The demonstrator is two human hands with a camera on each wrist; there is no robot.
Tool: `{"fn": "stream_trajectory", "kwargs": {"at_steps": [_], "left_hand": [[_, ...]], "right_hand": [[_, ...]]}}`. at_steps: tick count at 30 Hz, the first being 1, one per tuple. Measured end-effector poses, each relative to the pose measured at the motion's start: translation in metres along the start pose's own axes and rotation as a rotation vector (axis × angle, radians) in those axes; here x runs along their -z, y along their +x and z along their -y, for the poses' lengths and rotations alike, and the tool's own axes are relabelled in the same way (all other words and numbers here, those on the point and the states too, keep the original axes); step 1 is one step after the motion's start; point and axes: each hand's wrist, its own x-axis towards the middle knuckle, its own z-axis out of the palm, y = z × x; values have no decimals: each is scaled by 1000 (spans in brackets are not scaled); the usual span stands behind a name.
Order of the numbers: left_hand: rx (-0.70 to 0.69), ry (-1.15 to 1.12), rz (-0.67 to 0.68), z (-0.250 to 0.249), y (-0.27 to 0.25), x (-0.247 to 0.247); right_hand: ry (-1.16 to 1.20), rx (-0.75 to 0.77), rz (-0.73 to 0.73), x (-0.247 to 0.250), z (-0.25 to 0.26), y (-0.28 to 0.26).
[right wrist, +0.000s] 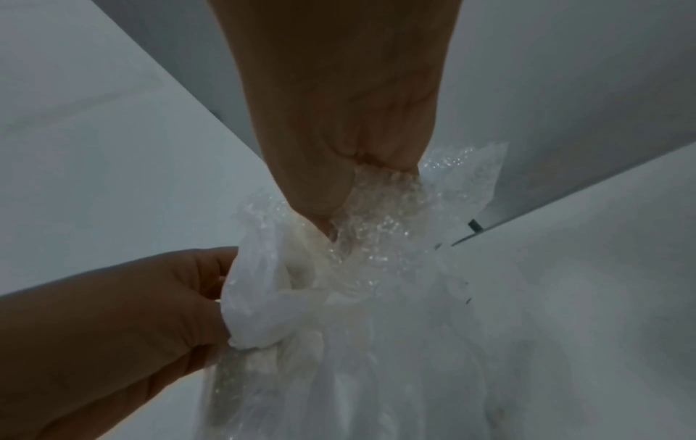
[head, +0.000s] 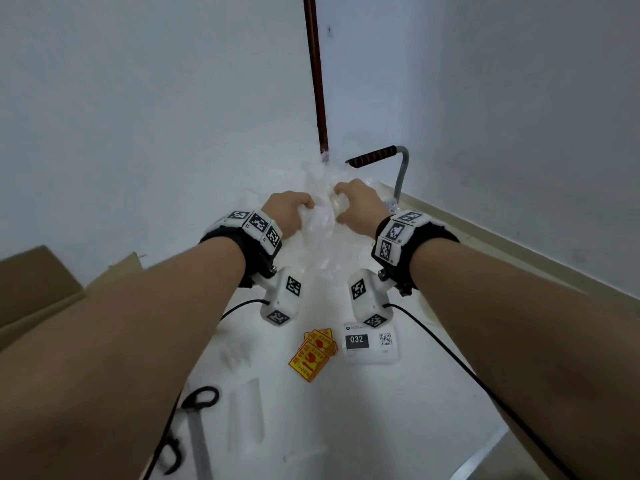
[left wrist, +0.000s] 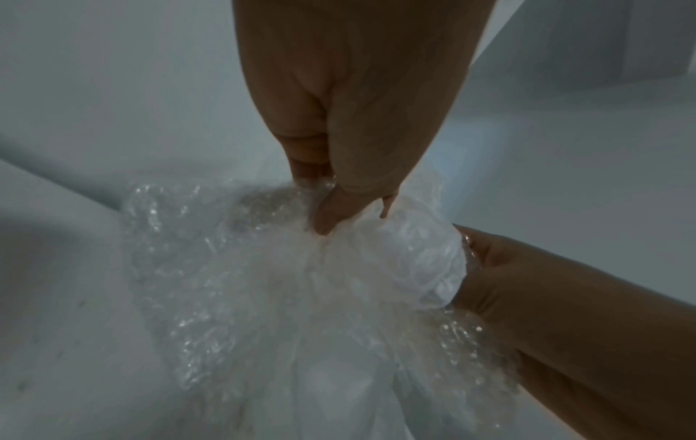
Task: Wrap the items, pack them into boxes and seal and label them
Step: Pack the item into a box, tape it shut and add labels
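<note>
- Bubble wrap (head: 320, 216): clear, crinkled, glinting with small air cells; bunched into a loose mass at the far end of the white table (head: 363, 410), near the wall corner.
- White plastic film (left wrist: 414, 256), thin, smooth and milky, gathered in soft folds in with the bubble wrap; what it covers cannot be made out.
- Left hand (head: 289, 209): fingers curled, thumb and fingertips pinching a fold of the bubble wrap and film from the left side; the fold comes out between thumb (left wrist: 335, 208) and forefinger.
- Right hand (head: 358, 202): fingers curled into the bundle from the right, thumb (right wrist: 320, 205) pressed into the bubbled sheet; the wrap spills out below the knuckles.
- The two hands sit close together, bundle between them, lifted slightly off the tabletop.
- Nearer on the table: a small stack of yellow-and-red stickers (head: 313, 355), square and glossy; just right of them a white label card (head: 370, 342) printed "032" with a QR code.
- Black-handled scissors (head: 197, 420) at the near left edge.
- Brown cardboard (head: 38, 289), flat and matte, at far left.
</note>
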Motion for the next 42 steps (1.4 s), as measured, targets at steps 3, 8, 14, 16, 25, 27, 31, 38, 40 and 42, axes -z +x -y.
{"fn": "stream_trajectory", "kwargs": {"at_steps": [3,8,14,16,25,27,31,38,40,42], "left_hand": [[-23,14,-103,1,-21,42],[1,40,-255,6,-67,107],[-7,64,-390,23,-141,163],[-9,56,-442,28,-167,181],[-19,114,-624,62,-278,231],[10,112,-655,73,-301,234],[70,91,-702,96,-343,232],[217,86,-665,125,-394,193],[287,84,-604,130,-403,178],[332,70,-539,134,-410,165]], "right_hand": [[66,72,-71,16,35,-10],[160,203,-186,29,101,-37],[368,302,-297,15,176,-80],[412,340,-328,11,201,-94],[525,520,-352,-16,301,-157],[514,561,-337,-24,318,-170],[461,684,-330,-44,345,-191],[283,771,-223,-92,353,-215],[233,760,-161,-103,349,-221],[187,735,-101,-113,345,-228]]}}
